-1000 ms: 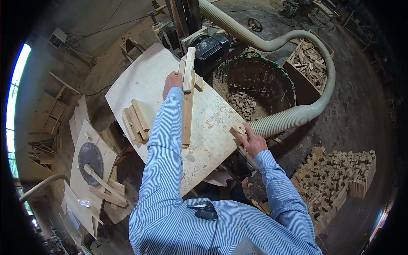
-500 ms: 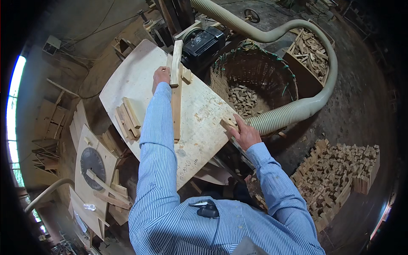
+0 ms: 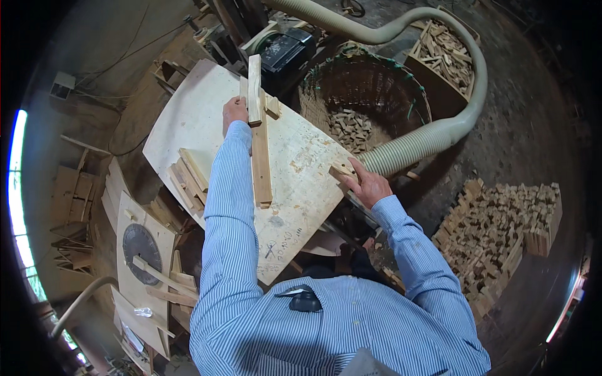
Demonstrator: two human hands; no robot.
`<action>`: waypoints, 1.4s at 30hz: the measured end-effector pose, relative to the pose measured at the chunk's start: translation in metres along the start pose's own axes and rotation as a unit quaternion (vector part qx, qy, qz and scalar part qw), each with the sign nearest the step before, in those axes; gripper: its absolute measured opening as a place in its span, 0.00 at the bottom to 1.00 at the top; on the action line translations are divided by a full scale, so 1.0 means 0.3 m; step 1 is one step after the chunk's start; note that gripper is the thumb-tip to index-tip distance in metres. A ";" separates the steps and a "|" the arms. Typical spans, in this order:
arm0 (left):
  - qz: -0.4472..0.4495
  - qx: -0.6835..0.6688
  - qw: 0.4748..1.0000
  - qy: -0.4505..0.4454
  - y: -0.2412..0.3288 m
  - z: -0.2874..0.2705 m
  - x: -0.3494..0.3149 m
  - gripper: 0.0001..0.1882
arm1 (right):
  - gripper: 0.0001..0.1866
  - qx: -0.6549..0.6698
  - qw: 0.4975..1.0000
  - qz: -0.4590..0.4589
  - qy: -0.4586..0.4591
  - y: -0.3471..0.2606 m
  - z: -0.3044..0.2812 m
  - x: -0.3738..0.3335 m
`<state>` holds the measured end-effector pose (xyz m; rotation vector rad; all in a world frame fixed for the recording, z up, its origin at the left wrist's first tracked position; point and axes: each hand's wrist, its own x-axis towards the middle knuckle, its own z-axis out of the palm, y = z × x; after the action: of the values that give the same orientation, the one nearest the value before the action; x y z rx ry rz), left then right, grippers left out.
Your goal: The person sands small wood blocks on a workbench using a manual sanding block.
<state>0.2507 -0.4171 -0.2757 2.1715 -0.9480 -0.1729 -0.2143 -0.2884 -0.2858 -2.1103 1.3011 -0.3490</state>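
Note:
My left hand (image 3: 235, 113) is closed, fingers curled against a thin wooden strip (image 3: 244, 86) beside a pale upright-edged board (image 3: 254, 88) on the white tabletop (image 3: 188, 119). A longer brown wooden bar (image 3: 261, 169) runs along the table from under that board, and a small block (image 3: 272, 107) sits at its right side. Near the table's right corner my right hand (image 3: 370, 186) grips a small wooden block (image 3: 342, 170) with dark holes, thumb and fingers around its right end. Part of the left hand's grip is hidden.
Several wooden pieces (image 3: 190, 178) lie on the table's left. A ribbed hose (image 3: 407, 153) ends near the right corner. Beyond stand a wicker basket (image 3: 376, 78) holding blocks and a black motor (image 3: 286, 50). Block stacks (image 3: 495, 238) stand right; a round saw blade (image 3: 142, 245) is at lower left.
The whole view has shifted a little, so the table and basket appear higher. Both hands keep about the same places on the table.

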 end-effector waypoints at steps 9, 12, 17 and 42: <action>-0.028 -0.096 0.993 -0.058 0.029 0.024 -0.074 0.21 | 0.35 -0.037 0.997 0.061 -0.022 -0.036 -0.054 -0.009; -0.009 -0.057 0.998 -0.024 0.004 -0.022 -0.043 0.23 | 0.35 -0.035 0.997 0.061 -0.038 -0.069 -0.069 0.001; 0.164 0.166 0.970 0.061 0.027 -0.068 -0.062 0.19 | 0.35 -0.038 0.996 0.068 -0.044 -0.056 -0.091 0.000; -0.173 -0.261 0.947 -0.065 0.036 0.061 0.083 0.06 | 0.35 -0.022 0.996 0.056 -0.070 -0.086 -0.105 0.007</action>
<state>0.2553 -0.4496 -0.2773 1.8209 -0.5005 -0.6677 -0.2116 -0.2938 -0.2454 -2.0482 1.3482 -0.1245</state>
